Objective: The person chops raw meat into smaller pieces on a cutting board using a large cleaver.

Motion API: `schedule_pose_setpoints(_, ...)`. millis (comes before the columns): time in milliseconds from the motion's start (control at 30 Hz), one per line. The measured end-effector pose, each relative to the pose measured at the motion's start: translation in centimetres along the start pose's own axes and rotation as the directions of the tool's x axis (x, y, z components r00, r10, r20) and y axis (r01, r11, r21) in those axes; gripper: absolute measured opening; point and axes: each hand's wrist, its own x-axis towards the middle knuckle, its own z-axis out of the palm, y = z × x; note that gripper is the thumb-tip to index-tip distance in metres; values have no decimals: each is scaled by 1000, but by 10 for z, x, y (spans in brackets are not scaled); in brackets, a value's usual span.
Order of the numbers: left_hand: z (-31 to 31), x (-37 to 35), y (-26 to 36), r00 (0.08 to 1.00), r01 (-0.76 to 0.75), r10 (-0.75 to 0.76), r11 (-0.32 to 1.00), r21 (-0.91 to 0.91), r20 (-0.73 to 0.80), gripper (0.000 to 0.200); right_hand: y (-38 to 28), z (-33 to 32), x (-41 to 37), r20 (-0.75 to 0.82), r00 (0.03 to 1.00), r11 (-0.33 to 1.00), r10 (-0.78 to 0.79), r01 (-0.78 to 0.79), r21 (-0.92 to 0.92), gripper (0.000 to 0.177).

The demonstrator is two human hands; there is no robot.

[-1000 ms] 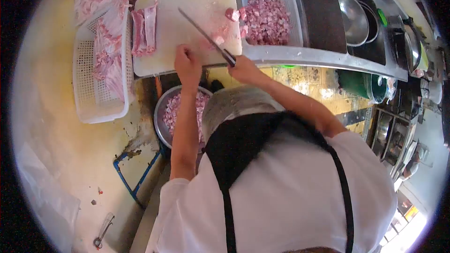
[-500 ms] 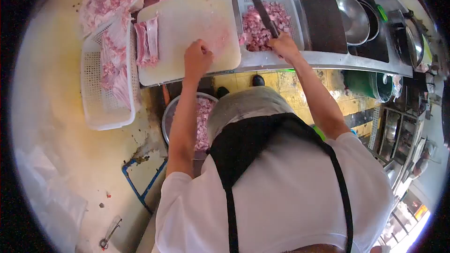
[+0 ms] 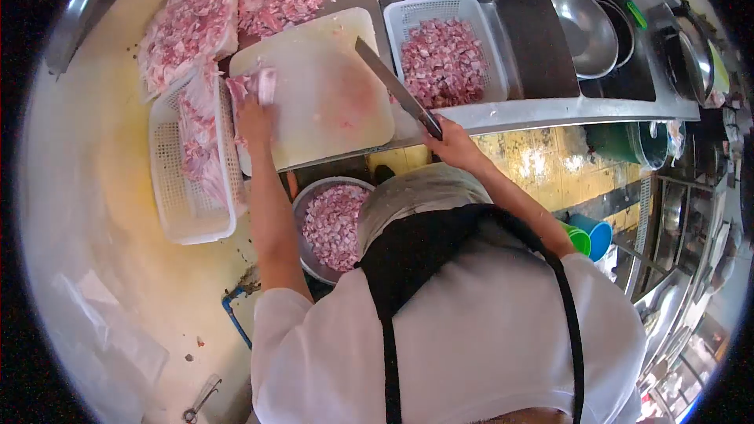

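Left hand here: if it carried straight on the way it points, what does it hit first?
Most likely the strips of meat at the left edge of the cutting board: the left hand points away from the body, and its fingers look at or on them, though contact is unclear.

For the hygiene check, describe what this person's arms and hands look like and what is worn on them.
Both hands, the left hand and the right hand, are bare: no gloves, and no watch or ring shows. The white sleeves are short and end above the elbows, leaving the forearms uncovered. Black apron straps run over the white shirt.
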Motion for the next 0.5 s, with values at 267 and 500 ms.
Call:
schedule_pose_setpoints(267,26,-22,14,976,-86,29,963,-255,-218,33,-8,10,10,-116,993,999,23,-18,48,32)
schedule_pose_setpoints(500,35,-11,-7,923,-294,209,925,-241,-325,30,-28,34,12,-74,949,844,307,-235,482,21)
